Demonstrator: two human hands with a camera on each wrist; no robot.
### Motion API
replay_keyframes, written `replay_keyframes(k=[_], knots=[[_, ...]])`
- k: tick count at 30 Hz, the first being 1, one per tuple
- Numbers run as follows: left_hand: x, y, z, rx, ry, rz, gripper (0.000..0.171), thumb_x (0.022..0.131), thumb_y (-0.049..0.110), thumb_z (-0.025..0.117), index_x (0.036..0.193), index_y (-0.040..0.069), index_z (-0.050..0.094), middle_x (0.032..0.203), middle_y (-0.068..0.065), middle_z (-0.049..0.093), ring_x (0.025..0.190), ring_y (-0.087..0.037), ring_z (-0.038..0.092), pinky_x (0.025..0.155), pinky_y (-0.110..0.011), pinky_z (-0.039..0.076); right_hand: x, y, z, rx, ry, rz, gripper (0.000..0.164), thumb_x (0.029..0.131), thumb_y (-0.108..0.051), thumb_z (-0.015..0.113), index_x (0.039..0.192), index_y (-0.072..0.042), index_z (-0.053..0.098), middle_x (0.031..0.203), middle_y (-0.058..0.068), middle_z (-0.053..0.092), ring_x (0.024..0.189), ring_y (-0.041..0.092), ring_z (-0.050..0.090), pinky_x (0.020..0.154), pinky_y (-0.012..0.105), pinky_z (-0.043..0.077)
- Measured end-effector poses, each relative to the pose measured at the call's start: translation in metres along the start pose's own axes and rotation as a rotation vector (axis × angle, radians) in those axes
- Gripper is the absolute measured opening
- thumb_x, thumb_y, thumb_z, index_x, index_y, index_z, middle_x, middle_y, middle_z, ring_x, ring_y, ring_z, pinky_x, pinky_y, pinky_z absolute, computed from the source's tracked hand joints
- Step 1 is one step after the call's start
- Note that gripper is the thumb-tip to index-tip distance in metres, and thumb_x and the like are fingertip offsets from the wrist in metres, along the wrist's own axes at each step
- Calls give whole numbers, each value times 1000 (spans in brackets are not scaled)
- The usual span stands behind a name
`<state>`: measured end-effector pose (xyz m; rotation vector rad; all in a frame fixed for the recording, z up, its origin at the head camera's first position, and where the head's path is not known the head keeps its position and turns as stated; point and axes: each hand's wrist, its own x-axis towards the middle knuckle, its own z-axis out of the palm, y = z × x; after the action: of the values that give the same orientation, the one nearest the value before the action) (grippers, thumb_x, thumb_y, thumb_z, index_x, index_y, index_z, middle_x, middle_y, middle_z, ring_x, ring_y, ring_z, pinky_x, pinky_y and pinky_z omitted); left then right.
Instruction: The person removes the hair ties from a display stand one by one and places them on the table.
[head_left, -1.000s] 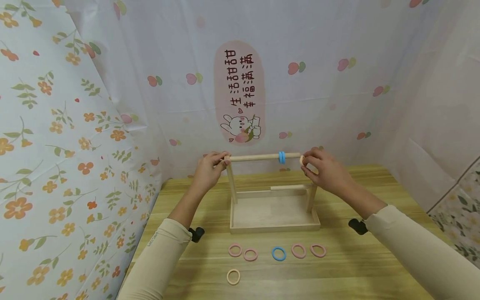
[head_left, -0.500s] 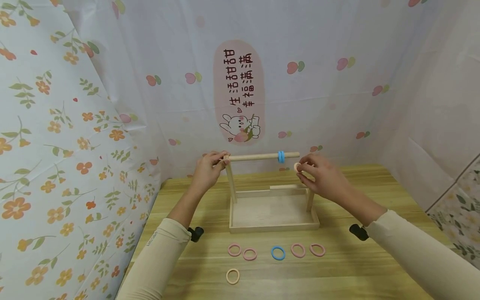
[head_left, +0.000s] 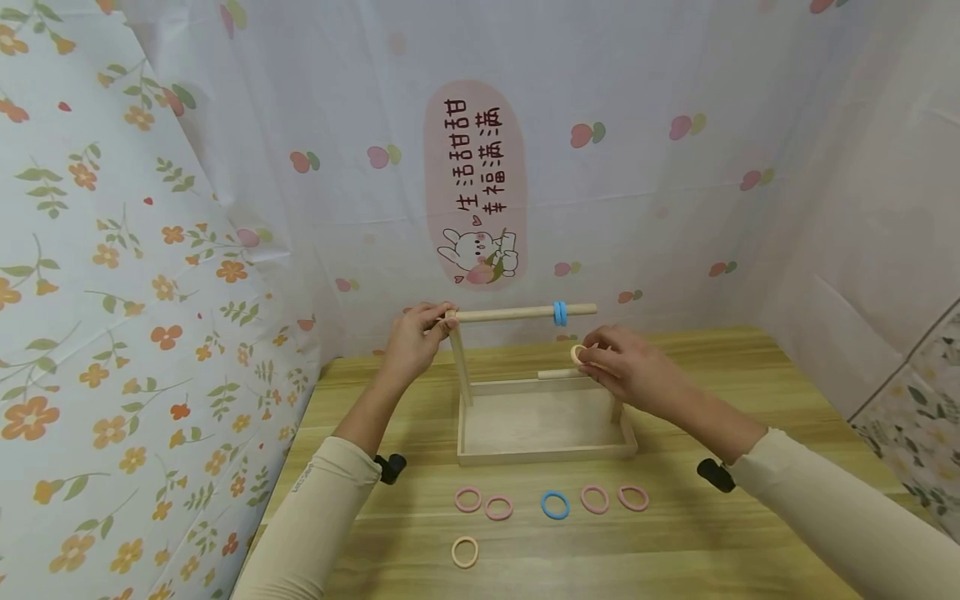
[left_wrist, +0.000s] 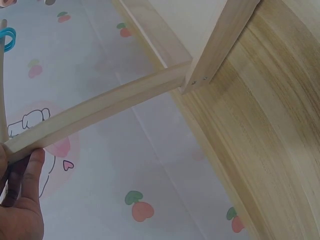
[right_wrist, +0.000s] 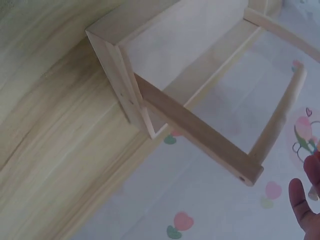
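White sheeting printed with small fruit and flowers hangs behind and to both sides of a pale wooden worktop (head_left: 375,533); on the back sheet there is a pink oval panel (head_left: 476,185) with characters and a cartoon rabbit.

Toward the back edge of the worktop stands a wooden rack (head_left: 546,442): a shallow tray with an upright at each end. Its upper dowel (head_left: 517,314) carries a blue ring (head_left: 560,313) near its right end. That right end is free in the air, clear of the right upright, while the left end sits at the top of the left upright. A shorter lower dowel (head_left: 558,374) lies just under the right hand.

The left hand (head_left: 417,342) is curled around the left end of the upper dowel where it meets the upright, gripping it. The right hand (head_left: 626,367) pinches a cream ring (head_left: 578,354) between thumb and fingertips, below the free end of the upper dowel and just above the lower one.

Near the front edge of the worktop lie loose rings in a row: two pink rings (head_left: 483,503), a blue loose ring (head_left: 556,505), then two more pink ones (head_left: 613,498). A beige ring (head_left: 465,552) lies alone, closer to the front edge.
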<state>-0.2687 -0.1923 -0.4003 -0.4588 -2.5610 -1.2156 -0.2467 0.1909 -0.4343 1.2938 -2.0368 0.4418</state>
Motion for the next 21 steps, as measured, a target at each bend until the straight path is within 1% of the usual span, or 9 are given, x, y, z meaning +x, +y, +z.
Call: replay_keyframes(k=[3, 6, 11, 14, 18, 21], knots=[[0, -1, 0, -4, -1, -1, 40, 107, 22, 71, 144, 6, 74, 135, -19, 74, 120, -36, 79, 90, -42, 70, -1, -4, 2, 5, -12, -9, 13, 95, -8, 87, 107, -9, 82, 105, 11, 72, 84, 22, 65, 67, 36, 57], [0, -1, 0, 0, -1, -2, 40, 108, 22, 71, 144, 7, 74, 135, -18, 74, 120, -36, 79, 89, -41, 70, -1, -8, 3, 21, -34, -25, 14, 94, -8, 88, 107, -10, 82, 104, 9, 71, 83, 20, 65, 67, 34, 57], [1, 0, 0, 7, -1, 0, 40, 107, 23, 72, 144, 7, 74, 135, -18, 74, 120, -36, 80, 90, -42, 70, -6, -18, 9, 25, -72, -51, 10, 99, -15, 85, 108, -14, 81, 104, 7, 71, 84, 18, 65, 68, 32, 57], [1, 0, 0, 11, -2, 0, 40, 107, 23, 72, 144, 7, 74, 134, -18, 75, 120, -36, 80, 91, -42, 70, -9, -24, 12, 25, -79, -68, 8, 104, -22, 80, 109, -16, 80, 105, 6, 71, 85, 17, 66, 69, 32, 57], [1, 0, 1, 22, 3, 9, 40, 107, 23, 72, 143, 7, 75, 134, -19, 75, 118, -36, 80, 89, -42, 70, -11, -31, 17, 25, -82, -88, 21, 113, -32, 66, 108, -17, 79, 108, 5, 71, 86, 17, 68, 69, 32, 58], [0, 0, 0, 25, 9, 15, 40, 107, 22, 72, 144, 6, 74, 134, -19, 75, 116, -36, 81, 89, -43, 70, -12, -34, 20, 25, -100, -94, 27, 116, -36, 59, 108, -19, 79, 110, 4, 71, 89, 17, 68, 70, 30, 59]])
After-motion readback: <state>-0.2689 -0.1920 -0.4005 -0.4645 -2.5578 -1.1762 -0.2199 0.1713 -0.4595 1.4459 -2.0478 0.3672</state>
